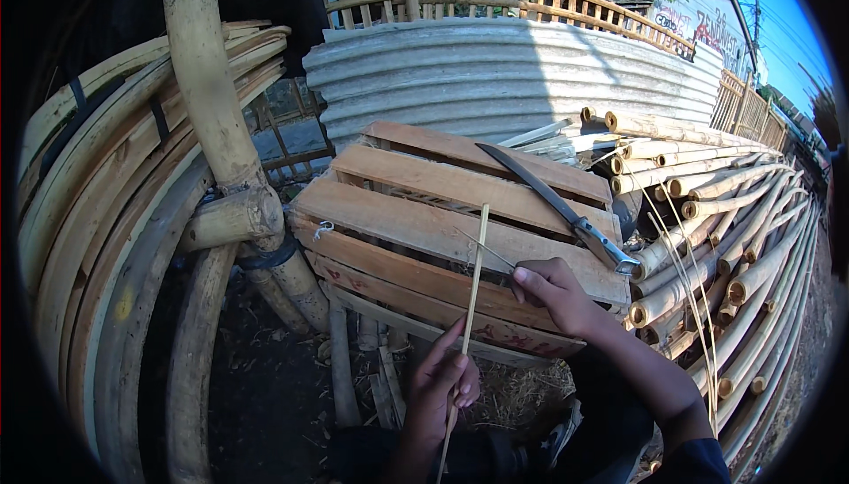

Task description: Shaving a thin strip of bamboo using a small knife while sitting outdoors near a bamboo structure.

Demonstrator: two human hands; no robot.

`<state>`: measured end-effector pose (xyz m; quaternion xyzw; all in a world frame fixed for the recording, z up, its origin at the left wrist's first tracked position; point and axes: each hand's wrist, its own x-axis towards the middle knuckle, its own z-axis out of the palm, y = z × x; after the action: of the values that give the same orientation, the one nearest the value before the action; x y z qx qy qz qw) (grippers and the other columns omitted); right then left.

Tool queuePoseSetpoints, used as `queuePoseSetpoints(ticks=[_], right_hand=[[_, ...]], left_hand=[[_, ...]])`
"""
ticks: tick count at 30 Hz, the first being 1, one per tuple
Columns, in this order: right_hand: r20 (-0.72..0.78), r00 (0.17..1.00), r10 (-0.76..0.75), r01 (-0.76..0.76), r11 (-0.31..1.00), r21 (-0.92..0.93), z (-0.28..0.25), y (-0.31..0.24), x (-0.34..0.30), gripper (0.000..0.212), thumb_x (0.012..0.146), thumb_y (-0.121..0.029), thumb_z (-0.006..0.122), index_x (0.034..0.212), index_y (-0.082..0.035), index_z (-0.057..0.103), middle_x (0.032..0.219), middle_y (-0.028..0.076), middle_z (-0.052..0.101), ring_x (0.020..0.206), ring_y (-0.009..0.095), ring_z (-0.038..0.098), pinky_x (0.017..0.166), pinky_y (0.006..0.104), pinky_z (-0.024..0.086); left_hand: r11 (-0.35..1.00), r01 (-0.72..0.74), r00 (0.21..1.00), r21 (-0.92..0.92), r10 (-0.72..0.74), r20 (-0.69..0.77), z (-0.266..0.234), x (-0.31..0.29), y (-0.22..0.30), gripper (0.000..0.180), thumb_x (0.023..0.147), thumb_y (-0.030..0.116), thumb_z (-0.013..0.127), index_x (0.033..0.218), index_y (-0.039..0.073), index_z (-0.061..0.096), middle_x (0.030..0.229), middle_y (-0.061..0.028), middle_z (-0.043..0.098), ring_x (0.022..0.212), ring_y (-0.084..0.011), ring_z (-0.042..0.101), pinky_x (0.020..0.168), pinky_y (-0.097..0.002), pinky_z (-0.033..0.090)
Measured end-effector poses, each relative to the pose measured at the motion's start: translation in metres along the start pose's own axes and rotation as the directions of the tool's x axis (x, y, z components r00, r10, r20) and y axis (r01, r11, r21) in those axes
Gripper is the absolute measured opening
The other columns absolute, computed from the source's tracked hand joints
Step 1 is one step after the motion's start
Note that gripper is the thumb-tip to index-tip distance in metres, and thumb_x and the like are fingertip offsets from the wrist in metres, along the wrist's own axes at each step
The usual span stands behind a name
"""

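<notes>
A thin pale bamboo strip (478, 263) stands almost upright in front of me, its lower part in my left hand (439, 387), whose fingers are closed around it. My right hand (553, 294) pinches a slender, sliver-like piece (491, 250) that crosses the strip near its upper end; whether it is bamboo or another material is too fine to make out. Beyond both hands is a slatted wooden crate (407, 214). A machete (539, 185) with a long dark blade lies across its top slats, handle toward the right.
Bamboo poles (707, 188) are stacked at the right, with long thin strips (699, 307) leaning near them. Bundled split bamboo (115, 166) and a thick bamboo post (208, 77) stand at the left. Behind the crate runs a corrugated sheet (424, 68).
</notes>
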<state>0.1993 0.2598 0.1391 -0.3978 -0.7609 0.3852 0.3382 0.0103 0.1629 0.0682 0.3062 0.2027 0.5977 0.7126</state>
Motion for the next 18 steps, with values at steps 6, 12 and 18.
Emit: queuePoseSetpoints(ticks=[6, 12, 18], right_hand=[[0.048, 0.997, -0.057, 0.061, 0.995, -0.082, 0.013, 0.008, 0.000, 0.047, 0.097, -0.033, 0.048, 0.067, 0.002, 0.050, 0.052, 0.009, 0.040, 0.051, 0.016, 0.038, 0.054, 0.0337, 0.037], [0.124, 0.977, -0.176, 0.196, 0.966, -0.168, 0.025, -0.002, 0.001, 0.046, 0.094, -0.033, 0.052, 0.064, 0.003, 0.048, 0.050, 0.016, 0.043, 0.047, 0.028, 0.046, 0.052, 0.0387, 0.037], [0.150, 0.977, -0.153, 0.183, 0.961, -0.209, 0.026, 0.000, 0.000, 0.044, 0.093, -0.033, 0.054, 0.066, 0.002, 0.050, 0.050, 0.016, 0.043, 0.047, 0.032, 0.048, 0.050, 0.0396, 0.038]], left_hand=[[0.985, -0.100, 0.994, 0.140, 0.105, -0.027, -0.007, -0.003, 0.000, 0.049, 0.093, 0.010, 0.050, 0.140, 0.001, 0.036, 0.062, 0.0000, 0.041, 0.048, -0.0048, 0.036, 0.044, -0.0193, 0.033], [0.960, -0.133, 0.981, 0.246, 0.163, -0.106, -0.006, -0.005, 0.002, 0.048, 0.092, 0.005, 0.052, 0.138, 0.000, 0.039, 0.066, 0.0013, 0.045, 0.050, -0.0029, 0.039, 0.042, -0.0170, 0.034], [0.951, -0.132, 0.979, 0.280, 0.170, -0.115, -0.008, -0.004, 0.004, 0.050, 0.091, 0.003, 0.053, 0.138, 0.000, 0.039, 0.068, 0.0023, 0.046, 0.051, -0.0020, 0.039, 0.042, -0.0162, 0.033]])
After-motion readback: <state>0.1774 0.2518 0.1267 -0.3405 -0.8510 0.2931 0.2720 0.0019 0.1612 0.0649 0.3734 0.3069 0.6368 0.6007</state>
